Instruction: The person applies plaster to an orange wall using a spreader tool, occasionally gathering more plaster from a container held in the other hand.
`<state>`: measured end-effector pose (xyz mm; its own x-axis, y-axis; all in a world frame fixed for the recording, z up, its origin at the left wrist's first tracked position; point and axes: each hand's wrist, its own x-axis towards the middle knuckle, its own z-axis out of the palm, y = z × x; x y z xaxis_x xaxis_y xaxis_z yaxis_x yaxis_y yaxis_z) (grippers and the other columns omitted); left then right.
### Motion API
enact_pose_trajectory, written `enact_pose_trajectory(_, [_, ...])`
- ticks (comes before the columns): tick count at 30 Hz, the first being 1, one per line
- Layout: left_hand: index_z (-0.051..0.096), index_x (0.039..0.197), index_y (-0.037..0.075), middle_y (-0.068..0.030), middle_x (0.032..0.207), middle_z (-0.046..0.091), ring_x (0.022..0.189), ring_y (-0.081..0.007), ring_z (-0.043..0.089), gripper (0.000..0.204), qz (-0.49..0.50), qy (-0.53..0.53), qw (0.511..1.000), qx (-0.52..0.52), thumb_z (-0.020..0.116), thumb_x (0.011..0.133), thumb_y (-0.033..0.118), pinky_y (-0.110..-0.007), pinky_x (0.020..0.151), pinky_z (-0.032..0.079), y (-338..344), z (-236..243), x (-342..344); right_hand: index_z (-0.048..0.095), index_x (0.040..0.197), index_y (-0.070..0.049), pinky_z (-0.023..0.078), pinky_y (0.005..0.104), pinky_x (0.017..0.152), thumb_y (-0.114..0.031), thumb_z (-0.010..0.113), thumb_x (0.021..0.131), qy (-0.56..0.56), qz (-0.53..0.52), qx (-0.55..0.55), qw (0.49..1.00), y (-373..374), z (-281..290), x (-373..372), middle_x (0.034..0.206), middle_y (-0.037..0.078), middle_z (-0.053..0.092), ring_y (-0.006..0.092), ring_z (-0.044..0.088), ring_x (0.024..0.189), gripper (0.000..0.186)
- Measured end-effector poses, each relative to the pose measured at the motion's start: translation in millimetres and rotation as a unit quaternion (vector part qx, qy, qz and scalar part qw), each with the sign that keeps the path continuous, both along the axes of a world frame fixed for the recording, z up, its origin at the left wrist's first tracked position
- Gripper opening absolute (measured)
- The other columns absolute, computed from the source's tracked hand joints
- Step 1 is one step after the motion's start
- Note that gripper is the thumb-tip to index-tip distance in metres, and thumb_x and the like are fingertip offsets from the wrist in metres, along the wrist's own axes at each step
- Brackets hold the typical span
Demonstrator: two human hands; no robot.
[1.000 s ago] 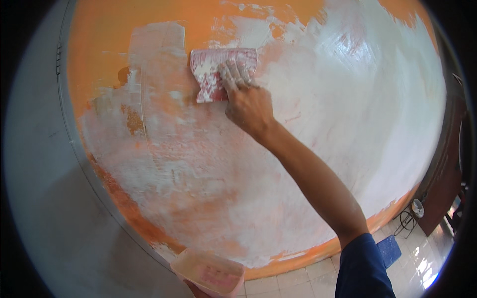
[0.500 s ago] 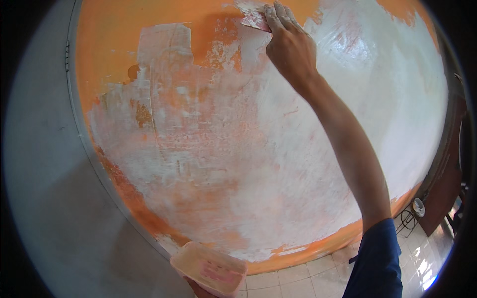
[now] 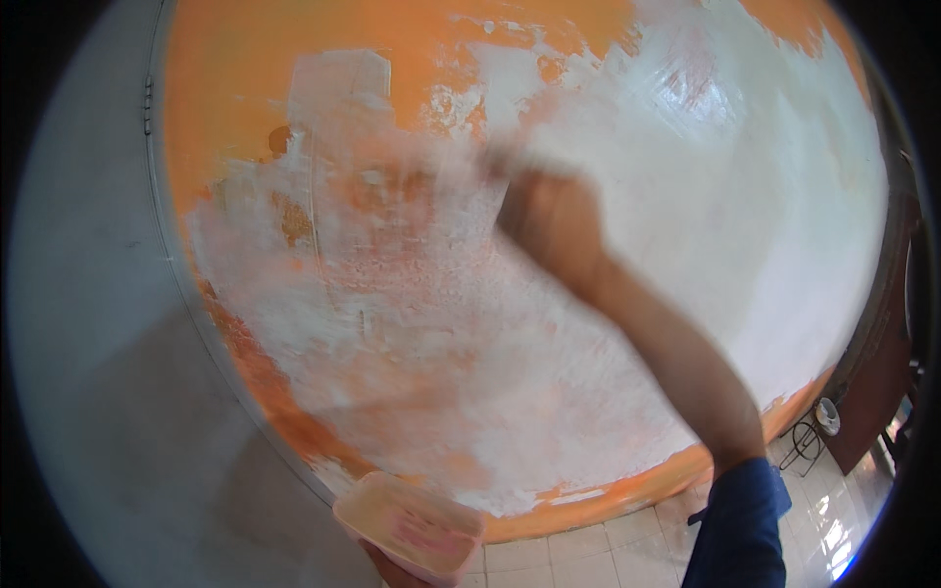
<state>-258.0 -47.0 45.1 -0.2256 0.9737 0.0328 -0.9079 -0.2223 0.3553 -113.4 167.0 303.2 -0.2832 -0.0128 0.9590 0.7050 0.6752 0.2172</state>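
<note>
My right hand (image 3: 554, 220), smeared by motion, is closed round a flat putty knife (image 3: 500, 162) in front of the middle of the wall. The knife's outline is too blurred to show whether its blade touches the surface. White filler lies in uneven, streaky coats over the orange-painted wall (image 3: 608, 392), with pinkish patches showing through. Low down near the left corner, my left hand (image 3: 387, 566) grips a pale pink rectangular tub (image 3: 456, 544) from below and beside it. Some pinkish residue shows inside the tub; most of that hand is hidden.
A grey wall (image 3: 88, 294) with a thin cable (image 3: 152, 186) borders the orange one at left. Light floor tiles (image 3: 588, 563) run below. At the lower right, a white bucket (image 3: 827, 416) is beside a dark metal stand (image 3: 804, 446) and a brown panel (image 3: 872, 392).
My right hand has swept down from the upper edge of the white coat to mid-wall, carrying the putty knife. My left hand and the tub stay almost where they were.
</note>
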Motion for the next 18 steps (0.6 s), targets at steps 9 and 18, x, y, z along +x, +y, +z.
enact_pose_trajectory(9, [0.039,0.128,0.016,-0.0082,0.128,0.044,0.114,-0.0317,0.043,0.067,0.015,-0.024,0.995,0.095,0.046,0.077,0.058,-0.054,0.094,0.034,3,-27,0,0.057,0.099,-0.002,0.028,0.0460,0.100,-0.020,0.046,0.082,-0.105,-0.248,0.077,0.960,89,-18,-14,0.126,0.022,0.041,0.0371,0.036,0.119,0.026])
enact_pose_trajectory(18, [0.029,0.134,0.017,-0.0105,0.134,0.036,0.121,-0.0349,0.035,0.078,0.075,-0.053,0.996,-0.007,0.050,0.073,0.061,-0.059,0.098,0.024,-4,-44,-17,0.058,0.096,-0.007,0.050,0.0302,0.062,-0.001,0.055,0.063,-0.092,-0.060,0.078,0.991,6,-4,-3,0.089,0.003,0.063,0.0180,0.061,0.077,0.034])
